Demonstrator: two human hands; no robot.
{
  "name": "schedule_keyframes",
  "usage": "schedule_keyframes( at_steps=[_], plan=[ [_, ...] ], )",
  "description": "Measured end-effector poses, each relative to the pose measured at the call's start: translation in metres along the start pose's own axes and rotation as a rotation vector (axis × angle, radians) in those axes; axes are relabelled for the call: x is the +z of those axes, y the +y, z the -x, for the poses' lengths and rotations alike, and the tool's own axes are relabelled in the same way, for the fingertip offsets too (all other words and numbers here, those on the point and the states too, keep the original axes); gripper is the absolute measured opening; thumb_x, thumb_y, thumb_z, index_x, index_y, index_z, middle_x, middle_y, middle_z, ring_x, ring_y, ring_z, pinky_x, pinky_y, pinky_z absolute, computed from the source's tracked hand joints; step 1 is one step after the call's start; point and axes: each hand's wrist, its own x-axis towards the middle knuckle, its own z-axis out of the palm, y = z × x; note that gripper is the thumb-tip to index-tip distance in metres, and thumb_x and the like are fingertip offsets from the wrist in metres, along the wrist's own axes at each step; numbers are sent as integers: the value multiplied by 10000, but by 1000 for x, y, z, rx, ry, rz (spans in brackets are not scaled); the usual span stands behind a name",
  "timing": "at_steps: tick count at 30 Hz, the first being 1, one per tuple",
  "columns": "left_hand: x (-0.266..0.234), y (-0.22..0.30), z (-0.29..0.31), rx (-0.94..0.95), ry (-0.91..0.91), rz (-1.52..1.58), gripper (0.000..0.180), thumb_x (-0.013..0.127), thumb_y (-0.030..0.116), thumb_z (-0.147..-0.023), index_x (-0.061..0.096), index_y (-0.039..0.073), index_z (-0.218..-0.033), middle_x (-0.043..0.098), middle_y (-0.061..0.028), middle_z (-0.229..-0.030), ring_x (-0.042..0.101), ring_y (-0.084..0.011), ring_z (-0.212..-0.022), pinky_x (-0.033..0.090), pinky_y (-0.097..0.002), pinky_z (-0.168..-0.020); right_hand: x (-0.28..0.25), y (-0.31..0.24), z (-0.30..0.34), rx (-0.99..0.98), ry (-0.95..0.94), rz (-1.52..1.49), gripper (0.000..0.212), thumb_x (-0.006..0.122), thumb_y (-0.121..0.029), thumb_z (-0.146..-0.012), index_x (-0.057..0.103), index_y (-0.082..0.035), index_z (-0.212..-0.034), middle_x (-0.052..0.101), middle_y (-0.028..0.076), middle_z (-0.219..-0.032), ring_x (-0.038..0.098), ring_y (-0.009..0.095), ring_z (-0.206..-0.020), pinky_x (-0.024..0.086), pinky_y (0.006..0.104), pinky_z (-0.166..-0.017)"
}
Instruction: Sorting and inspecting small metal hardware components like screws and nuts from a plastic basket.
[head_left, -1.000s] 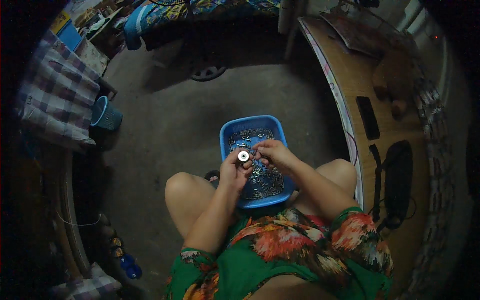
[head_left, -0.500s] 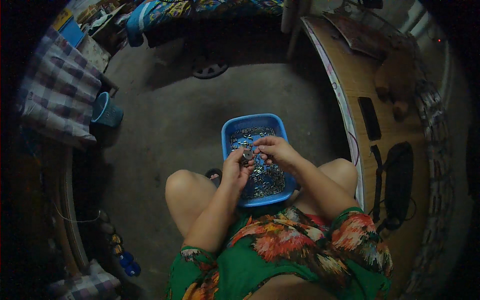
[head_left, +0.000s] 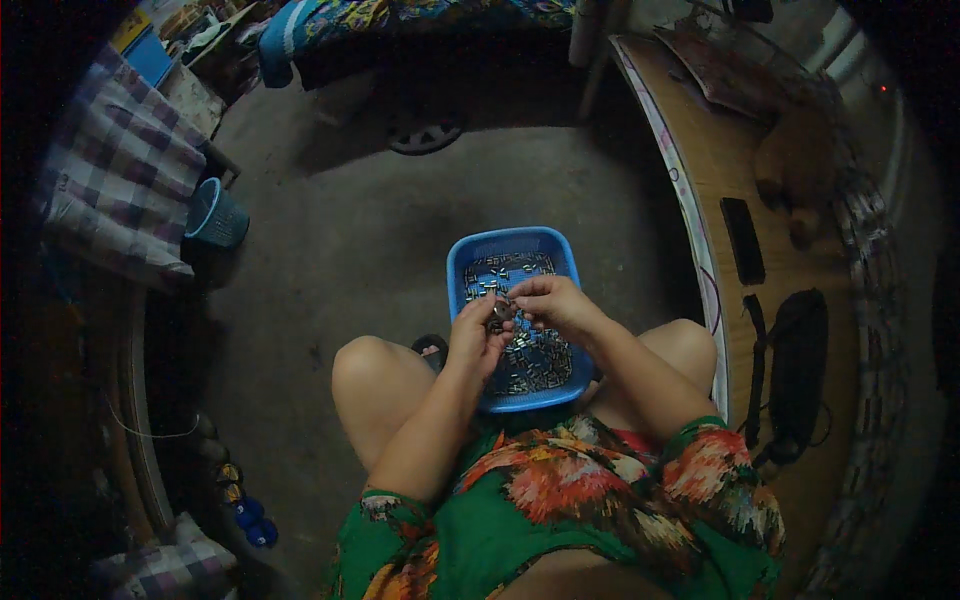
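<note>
A blue plastic basket rests between my knees, holding several small metal pieces. Above it my left hand grips a small round metal part between thumb and fingers. My right hand meets it from the right, its fingertips pinched at the same round part; whether they hold a small piece of their own is too fine to tell. Both forearms come up from my lap, over a green flowered garment.
A wooden table curves along the right with a dark flat device and a black bag on it. A small blue bucket and checked cloth lie at the left on the concrete floor.
The round part in my left hand has tilted, so its bright face no longer shows. My right fingers have closed in on it. The view shifted slightly.
</note>
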Motion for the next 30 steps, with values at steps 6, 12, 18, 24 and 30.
schedule_keyframes(
  at_steps=[6, 12, 18, 24, 30],
  plan=[
    [6, 0, 2, 5, 39, -37, 183, 506, 234, -840, 489, 52, -834, 527, -59, -703, 493, -140, -546, 402, -225, -448, -5, 6, -3, -58, -26, 122, 142, 590, -150, -769, 596, -44, -863, 558, 9, -684, 479, 71, -557, 377, 199, -470],
    [7, 2, 4, -4, 19, -43, 173, 509, 227, -840, 487, 55, -827, 523, -50, -682, 506, -135, -540, 416, -225, -444, 1, 5, -1, -67, 21, 155, 129, 617, -158, -757, 576, -65, -836, 542, -19, -680, 453, 41, -539, 343, 174, -450],
    [10, 1, 6, -12, 37, -66, 161, 513, 216, -838, 500, 55, -846, 530, -47, -686, 510, -131, -536, 415, -214, -435, 1, 11, -3, -136, 25, 188, 137, 615, -158, -761, 570, -61, -846, 553, -12, -698, 479, 45, -586, 359, 169, -484],
    [2, 2, 2, -2, -32, 31, 212, 515, 254, -830, 501, 43, -837, 534, -69, -713, 491, -129, -543, 395, -216, -440, 0, 5, -3, -22, -34, 193, 179, 573, -117, -782, 529, -21, -926, 569, 45, -771, 483, 80, -580, 389, 195, -485],
    [4, 4, 0, -5, -25, 75, 192, 459, 227, -849, 483, 38, -873, 531, -92, -715, 459, -135, -535, 347, -221, -440, -11, 8, -4, 9, -30, -92, 194, 495, -97, -820, 487, 5, -985, 547, 52, -773, 474, 82, -552, 363, 190, -423]
  ],
)
